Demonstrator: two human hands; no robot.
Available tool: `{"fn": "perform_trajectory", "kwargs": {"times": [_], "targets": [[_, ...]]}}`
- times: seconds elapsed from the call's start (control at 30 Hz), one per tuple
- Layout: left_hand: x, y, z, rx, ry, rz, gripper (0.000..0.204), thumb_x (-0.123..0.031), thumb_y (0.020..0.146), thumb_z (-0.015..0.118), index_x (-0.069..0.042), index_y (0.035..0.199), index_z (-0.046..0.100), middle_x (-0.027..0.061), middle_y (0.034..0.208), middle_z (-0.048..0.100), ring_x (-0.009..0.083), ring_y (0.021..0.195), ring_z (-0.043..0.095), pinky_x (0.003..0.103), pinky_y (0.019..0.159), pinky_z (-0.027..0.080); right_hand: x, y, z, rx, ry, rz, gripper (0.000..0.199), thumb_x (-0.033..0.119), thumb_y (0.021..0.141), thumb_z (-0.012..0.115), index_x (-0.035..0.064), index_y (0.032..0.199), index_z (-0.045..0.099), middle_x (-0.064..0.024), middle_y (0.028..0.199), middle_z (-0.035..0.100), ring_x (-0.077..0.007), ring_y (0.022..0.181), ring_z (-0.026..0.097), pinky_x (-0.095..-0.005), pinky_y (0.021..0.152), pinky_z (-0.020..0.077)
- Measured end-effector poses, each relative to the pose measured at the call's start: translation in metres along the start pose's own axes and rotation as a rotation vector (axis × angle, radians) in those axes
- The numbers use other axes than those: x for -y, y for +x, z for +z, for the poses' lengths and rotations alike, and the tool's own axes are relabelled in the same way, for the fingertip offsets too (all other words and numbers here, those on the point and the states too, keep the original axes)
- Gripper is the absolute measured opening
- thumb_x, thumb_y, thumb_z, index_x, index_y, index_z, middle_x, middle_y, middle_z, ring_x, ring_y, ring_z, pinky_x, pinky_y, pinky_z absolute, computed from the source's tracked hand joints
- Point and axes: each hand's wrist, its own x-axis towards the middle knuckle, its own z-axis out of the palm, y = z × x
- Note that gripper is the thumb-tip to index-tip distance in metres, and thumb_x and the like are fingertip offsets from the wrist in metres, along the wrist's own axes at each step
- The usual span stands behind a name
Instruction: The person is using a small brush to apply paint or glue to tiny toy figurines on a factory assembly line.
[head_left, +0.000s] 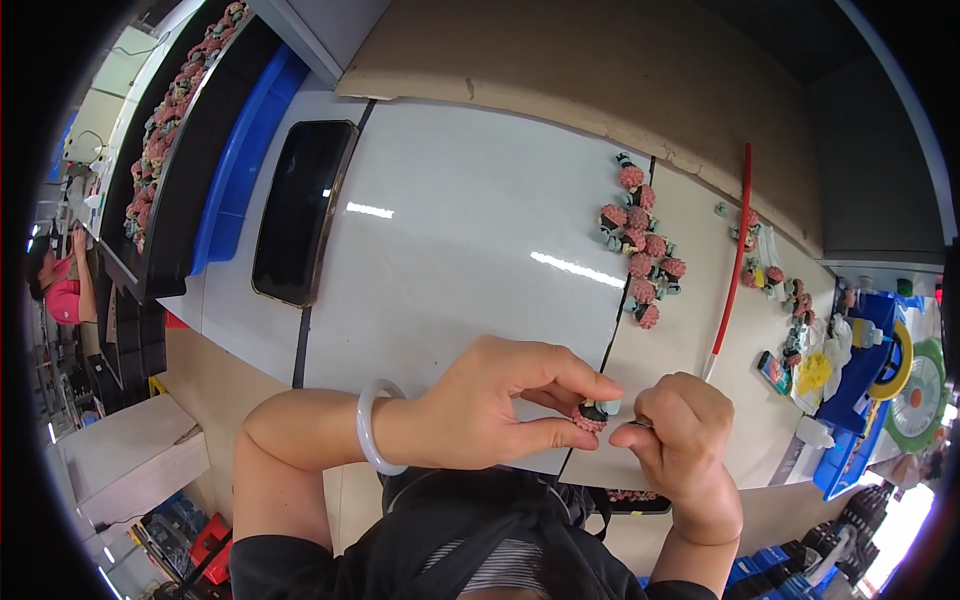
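My left hand (495,405), with a pale bangle (370,428) at the wrist, pinches a small figurine (591,416) between thumb and fingers. The figurine has a knobbly pink part and a dark part. Close to its right, my right hand (690,428) is closed, thumb against curled fingers. A bit of something thin and dark shows at its fingertips, too small to name. Similar pink and grey-green figurines (640,240) lie in a cluster beyond my hands. To their right lies a long red-handled stick (737,250) with a pale lower end.
A dark phone (303,212) lies at the left of the white table (450,260). Beyond it stand a blue bin (245,160) and a black tray (200,165) of figurines. On the right are more figurines (770,275), blue bins (845,400) and a green fan (915,397). Another person (62,280) sits far left.
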Motion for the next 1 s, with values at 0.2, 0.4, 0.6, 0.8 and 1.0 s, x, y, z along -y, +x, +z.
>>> {"fn": "perform_trajectory", "kwargs": {"times": [0.2, 0.4, 0.6, 0.8, 1.0], "targets": [[-0.0003, 0.0013, -0.0008, 0.021, 0.110, 0.077, 0.034, -0.001, 0.065, 0.074, 0.001, 0.097, 0.062, 0.0118, 0.084, 0.064, 0.0185, 0.075, 0.064, 0.028, 0.067, 0.055, 0.0004, 0.0015, 0.0062, 0.021, -0.040, -0.016, 0.038, 0.039, 0.073, 0.062, 0.0064, 0.061, 0.046, -0.0048, 0.051, 0.040, -0.0222, 0.045, 0.042, -0.0332, 0.040, 0.0307], [0.0006, 0.0003, -0.0010, 0.027, 0.107, 0.066, 0.035, -0.002, 0.064, 0.076, 0.001, 0.097, 0.062, 0.0125, 0.085, 0.064, 0.0190, 0.073, 0.064, 0.027, 0.064, 0.055, -0.0005, 0.0034, 0.0047, 0.045, -0.031, -0.063, 0.034, 0.034, 0.068, 0.066, 0.0066, 0.061, 0.046, -0.0043, 0.053, 0.038, -0.0209, 0.044, 0.041, -0.0319, 0.040, 0.0314], [0.0002, 0.0016, -0.0018, 0.039, 0.137, 0.090, 0.037, -0.003, 0.064, 0.076, 0.000, 0.097, 0.062, 0.0126, 0.084, 0.064, 0.0188, 0.073, 0.065, 0.026, 0.063, 0.054, 0.0001, 0.0031, 0.0075, 0.038, -0.006, -0.056, 0.035, 0.033, 0.067, 0.066, 0.0061, 0.061, 0.045, -0.0046, 0.053, 0.038, -0.0212, 0.044, 0.041, -0.0320, 0.040, 0.0314], [-0.0009, 0.0016, -0.0015, 0.041, 0.152, 0.081, 0.037, -0.004, 0.064, 0.076, 0.000, 0.098, 0.062, 0.0125, 0.083, 0.064, 0.0186, 0.072, 0.065, 0.026, 0.062, 0.053, 0.0022, 0.0030, 0.0070, 0.071, 0.005, -0.024, 0.039, 0.036, 0.073, 0.062, 0.0047, 0.059, 0.042, -0.0068, 0.053, 0.039, -0.0236, 0.046, 0.042, -0.0336, 0.041, 0.0315], [-0.0006, 0.0013, -0.0015, 0.044, 0.142, 0.074, 0.037, -0.004, 0.063, 0.076, 0.000, 0.098, 0.062, 0.0124, 0.082, 0.064, 0.0187, 0.072, 0.064, 0.025, 0.062, 0.053, 0.0014, 0.0038, 0.0046, 0.090, 0.008, -0.050, 0.035, 0.029, 0.068, 0.067, 0.0057, 0.060, 0.043, -0.0054, 0.054, 0.039, -0.0216, 0.046, 0.043, -0.0320, 0.041, 0.0334]]}}
